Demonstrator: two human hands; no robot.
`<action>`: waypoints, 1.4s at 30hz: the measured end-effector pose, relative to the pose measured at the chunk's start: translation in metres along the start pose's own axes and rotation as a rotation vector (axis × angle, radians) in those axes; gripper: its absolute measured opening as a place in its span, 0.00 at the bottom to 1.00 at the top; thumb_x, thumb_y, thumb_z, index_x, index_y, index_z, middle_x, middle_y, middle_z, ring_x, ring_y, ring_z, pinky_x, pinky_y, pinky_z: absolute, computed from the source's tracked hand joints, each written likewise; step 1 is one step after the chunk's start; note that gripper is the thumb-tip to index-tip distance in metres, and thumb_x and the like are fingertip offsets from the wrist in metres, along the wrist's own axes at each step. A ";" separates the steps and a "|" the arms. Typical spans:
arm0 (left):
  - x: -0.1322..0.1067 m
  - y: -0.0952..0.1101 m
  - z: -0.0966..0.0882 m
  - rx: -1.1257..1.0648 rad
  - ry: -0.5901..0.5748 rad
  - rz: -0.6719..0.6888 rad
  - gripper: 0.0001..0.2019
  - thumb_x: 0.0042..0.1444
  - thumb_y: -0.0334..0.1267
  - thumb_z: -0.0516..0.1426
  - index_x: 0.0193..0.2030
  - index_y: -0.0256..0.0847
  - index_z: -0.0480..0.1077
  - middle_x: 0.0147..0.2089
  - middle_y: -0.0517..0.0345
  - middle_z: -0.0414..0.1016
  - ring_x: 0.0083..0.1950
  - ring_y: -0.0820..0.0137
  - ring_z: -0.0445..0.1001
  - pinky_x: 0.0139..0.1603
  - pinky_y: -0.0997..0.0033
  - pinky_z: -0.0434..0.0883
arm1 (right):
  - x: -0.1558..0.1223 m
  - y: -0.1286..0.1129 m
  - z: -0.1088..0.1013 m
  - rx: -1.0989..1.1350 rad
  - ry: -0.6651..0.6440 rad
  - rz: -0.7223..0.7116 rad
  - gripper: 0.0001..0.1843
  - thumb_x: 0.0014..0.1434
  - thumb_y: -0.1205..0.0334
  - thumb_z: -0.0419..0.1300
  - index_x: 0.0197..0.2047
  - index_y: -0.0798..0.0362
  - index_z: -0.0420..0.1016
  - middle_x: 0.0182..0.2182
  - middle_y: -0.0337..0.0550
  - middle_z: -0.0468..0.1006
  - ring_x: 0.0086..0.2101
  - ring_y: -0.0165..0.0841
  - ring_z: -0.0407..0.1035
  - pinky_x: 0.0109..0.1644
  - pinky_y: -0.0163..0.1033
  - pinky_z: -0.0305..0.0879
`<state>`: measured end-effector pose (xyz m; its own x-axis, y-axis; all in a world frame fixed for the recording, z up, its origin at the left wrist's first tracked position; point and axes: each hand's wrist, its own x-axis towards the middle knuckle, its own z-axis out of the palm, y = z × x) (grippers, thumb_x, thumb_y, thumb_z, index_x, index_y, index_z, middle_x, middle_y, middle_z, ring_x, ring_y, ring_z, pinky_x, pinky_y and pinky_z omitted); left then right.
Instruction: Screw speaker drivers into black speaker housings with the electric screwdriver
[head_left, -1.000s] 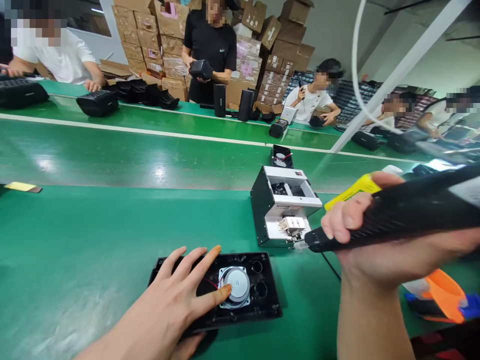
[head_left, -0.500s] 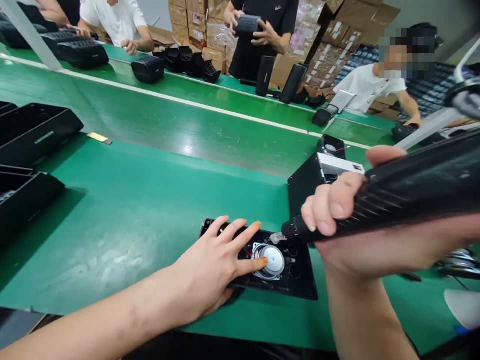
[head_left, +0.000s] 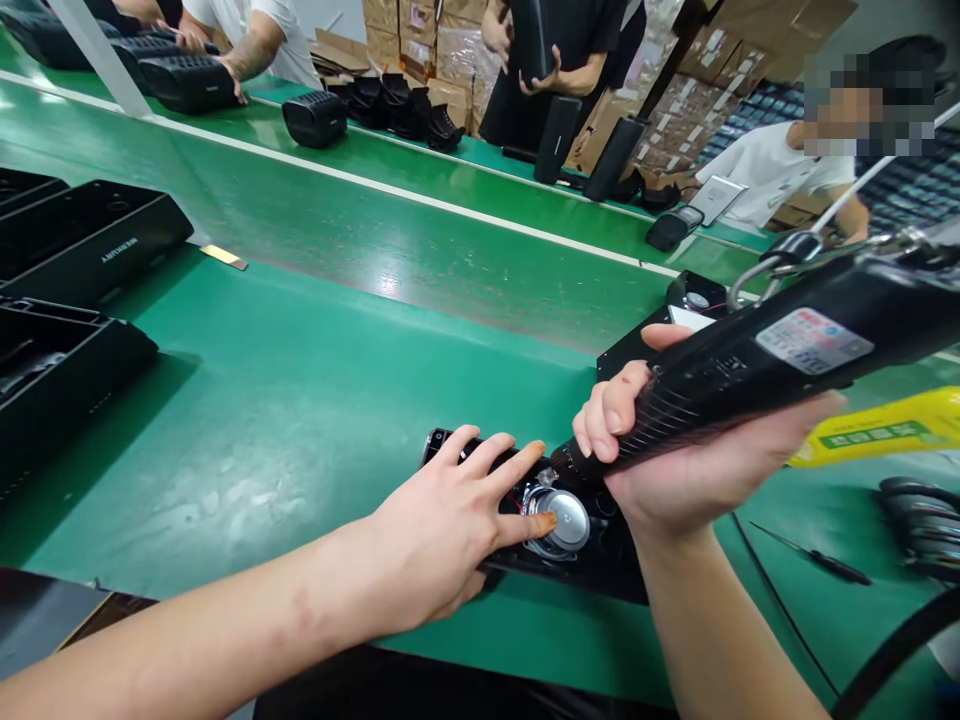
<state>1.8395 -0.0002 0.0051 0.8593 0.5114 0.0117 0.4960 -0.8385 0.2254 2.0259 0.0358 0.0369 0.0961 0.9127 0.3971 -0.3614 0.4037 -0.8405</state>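
Observation:
My left hand lies over a black plastic speaker housing, its fingers spread. One orange-tipped finger rests on the silver back of a round speaker driver set inside the housing. My left thumb is mostly hidden at the near edge. In my right hand is a black electric screwdriver, slanting down to the left with fingers wrapped around its grip. Its tip, with a clear piece around it, meets the area at the driver's far rim. I cannot make out a screw there.
Black speaker cabinets stand at left. Behind my right hand is another black box. A yellow packet, a thin screwdriver and a coil lie at right. Across the green bench, co-workers handle speakers.
The electric screwdriver has come down and left, closer to the driver's rim, and its label now shows. My left hand keeps its place on the housing. The view has shifted slightly.

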 end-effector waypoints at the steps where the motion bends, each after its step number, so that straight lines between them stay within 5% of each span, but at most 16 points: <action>1: 0.000 0.000 0.000 -0.003 0.002 0.000 0.41 0.52 0.45 0.71 0.73 0.57 0.62 0.79 0.39 0.49 0.74 0.42 0.57 0.68 0.35 0.60 | 0.000 0.001 0.000 0.004 0.005 -0.002 0.38 0.57 0.20 0.53 0.44 0.46 0.80 0.18 0.32 0.71 0.12 0.28 0.60 0.12 0.33 0.58; 15: 0.000 -0.002 0.001 -0.034 -0.003 -0.023 0.40 0.52 0.44 0.70 0.72 0.59 0.63 0.76 0.43 0.54 0.72 0.43 0.58 0.69 0.34 0.60 | -0.004 0.009 -0.001 0.076 -0.081 0.084 0.38 0.50 0.20 0.61 0.40 0.47 0.80 0.17 0.32 0.71 0.12 0.27 0.59 0.12 0.32 0.57; 23: 0.004 -0.001 -0.004 -0.055 -0.034 -0.039 0.39 0.52 0.43 0.71 0.70 0.57 0.66 0.74 0.42 0.58 0.72 0.41 0.58 0.69 0.34 0.60 | -0.006 0.014 -0.007 0.067 -0.239 0.106 0.37 0.58 0.20 0.51 0.44 0.44 0.78 0.18 0.32 0.72 0.13 0.28 0.59 0.14 0.32 0.57; 32: 0.003 0.000 0.000 -0.079 -0.025 -0.064 0.40 0.50 0.43 0.72 0.70 0.60 0.66 0.76 0.45 0.56 0.75 0.40 0.56 0.70 0.31 0.58 | -0.010 0.017 -0.004 0.083 -0.218 0.094 0.38 0.59 0.21 0.51 0.48 0.46 0.76 0.19 0.33 0.71 0.13 0.27 0.59 0.16 0.33 0.57; 36: 0.000 0.001 0.006 -0.087 -0.010 -0.077 0.40 0.50 0.40 0.70 0.70 0.63 0.64 0.79 0.47 0.52 0.75 0.36 0.57 0.69 0.27 0.58 | -0.005 -0.011 -0.017 0.068 -0.097 -0.040 0.38 0.59 0.21 0.52 0.49 0.46 0.78 0.19 0.32 0.72 0.13 0.28 0.60 0.14 0.33 0.58; 42: -0.002 0.003 0.015 -0.027 0.121 -0.112 0.33 0.56 0.42 0.65 0.68 0.66 0.65 0.78 0.50 0.55 0.72 0.39 0.60 0.66 0.30 0.60 | 0.009 -0.083 -0.067 -0.229 0.200 -0.427 0.34 0.52 0.24 0.63 0.42 0.47 0.81 0.17 0.33 0.70 0.13 0.30 0.60 0.11 0.35 0.53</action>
<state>1.8410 -0.0061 -0.0087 0.7765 0.6218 0.1015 0.5830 -0.7703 0.2584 2.1188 0.0143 0.0852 0.3741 0.6487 0.6628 -0.0411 0.7256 -0.6869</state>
